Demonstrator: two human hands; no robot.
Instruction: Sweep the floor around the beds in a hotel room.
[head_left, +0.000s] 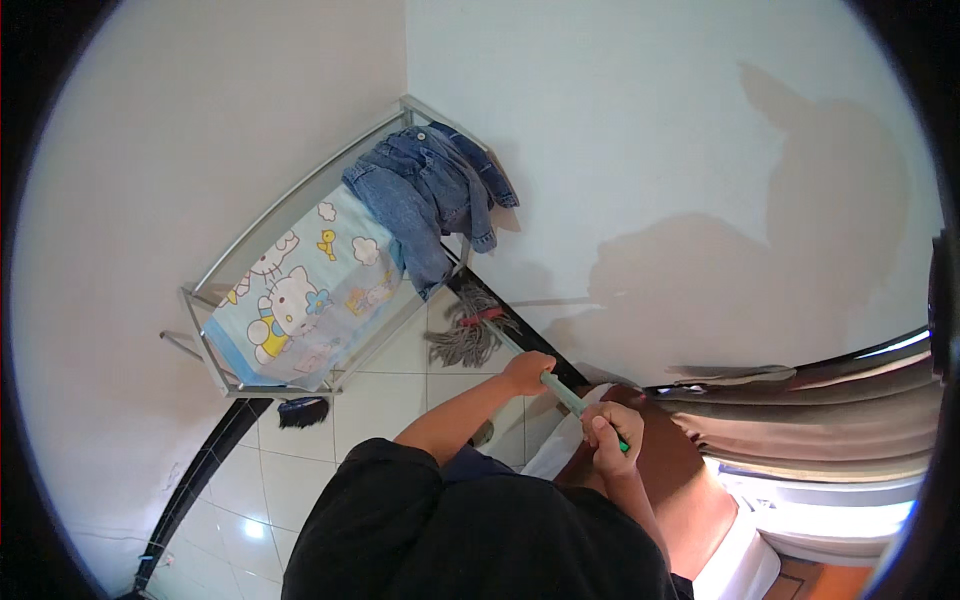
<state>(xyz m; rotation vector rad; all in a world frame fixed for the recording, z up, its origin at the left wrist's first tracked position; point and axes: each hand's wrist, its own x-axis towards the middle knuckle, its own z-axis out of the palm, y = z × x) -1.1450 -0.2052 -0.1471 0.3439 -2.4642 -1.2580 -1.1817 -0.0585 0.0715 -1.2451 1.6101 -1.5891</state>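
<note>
Right hand (610, 428) was fisted round the thin green mop handle (575, 402), nearest the body; left hand (527, 372) gripped it further along. Beyond, the grey string mop head (467, 335) lay on white floor tiles, just below the metal drying rack (300, 210). Risk: strands could snag the rack's leg or blue denim jacket (432, 195) hanging above.

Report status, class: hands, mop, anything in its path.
Left hand and right hand both shut on mop handle. Grey mop head on tiled floor by the wall base. Metal drying rack with jeans beside it.
</note>
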